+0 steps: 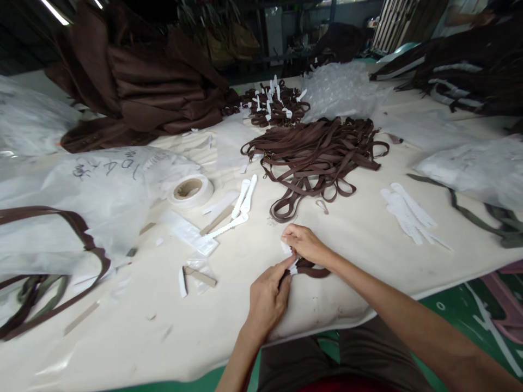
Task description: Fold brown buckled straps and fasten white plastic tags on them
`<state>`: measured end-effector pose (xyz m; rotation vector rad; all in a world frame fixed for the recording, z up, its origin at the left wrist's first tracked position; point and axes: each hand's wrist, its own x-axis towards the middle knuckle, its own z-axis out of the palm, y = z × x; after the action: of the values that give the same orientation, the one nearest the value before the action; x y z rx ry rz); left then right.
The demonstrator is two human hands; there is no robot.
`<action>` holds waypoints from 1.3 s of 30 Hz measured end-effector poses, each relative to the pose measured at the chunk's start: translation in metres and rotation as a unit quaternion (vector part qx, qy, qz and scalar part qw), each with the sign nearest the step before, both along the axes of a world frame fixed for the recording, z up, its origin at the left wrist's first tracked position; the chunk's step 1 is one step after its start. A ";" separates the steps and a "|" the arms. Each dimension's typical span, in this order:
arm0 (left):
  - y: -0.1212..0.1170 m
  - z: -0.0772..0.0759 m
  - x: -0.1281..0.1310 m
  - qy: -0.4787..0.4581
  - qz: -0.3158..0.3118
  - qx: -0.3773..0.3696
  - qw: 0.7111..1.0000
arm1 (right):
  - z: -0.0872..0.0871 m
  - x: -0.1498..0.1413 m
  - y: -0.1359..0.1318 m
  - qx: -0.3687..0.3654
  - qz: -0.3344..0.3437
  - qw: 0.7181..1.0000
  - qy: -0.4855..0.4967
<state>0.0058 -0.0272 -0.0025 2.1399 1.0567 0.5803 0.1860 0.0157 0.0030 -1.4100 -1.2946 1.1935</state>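
Note:
Near the table's front edge lies a coiled brown strap (314, 270), with a white toothed strip (286, 247) around its bundle. My left hand (267, 294) is closed on the strap's left end, its fingers pressed beside the strip. My right hand (305, 242) pinches the strip's upper end just above. Part of the coil is hidden behind my fingers and right forearm. More white strips (244, 196) lie left of the hands, and another group (408, 215) lies to the right.
A heap of loose brown straps (322, 149) is ahead, with bundled straps (278, 103) behind it. Folded brown bags (155, 81) are piled at back left. A tape roll (190, 191), plastic bags (98, 179) and card scraps surround the left side. A person's arm (466, 17) shows at far right.

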 end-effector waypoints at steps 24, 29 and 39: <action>0.007 -0.021 -0.011 -0.191 0.214 0.067 0.956 | 0.110 0.032 0.078 0.046 -0.087 0.986 0.133; 0.008 -0.027 -0.011 -0.221 0.233 0.084 0.943 | 0.229 0.102 0.132 0.306 -0.256 0.897 0.192; 0.010 -0.023 -0.004 -0.208 0.189 0.033 0.959 | 0.083 0.125 0.066 0.126 -0.136 0.932 -0.312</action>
<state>0.0013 -0.0174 -0.0251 1.7596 1.2167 1.2019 0.3113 0.0812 0.0862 -1.7731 -1.5367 0.3726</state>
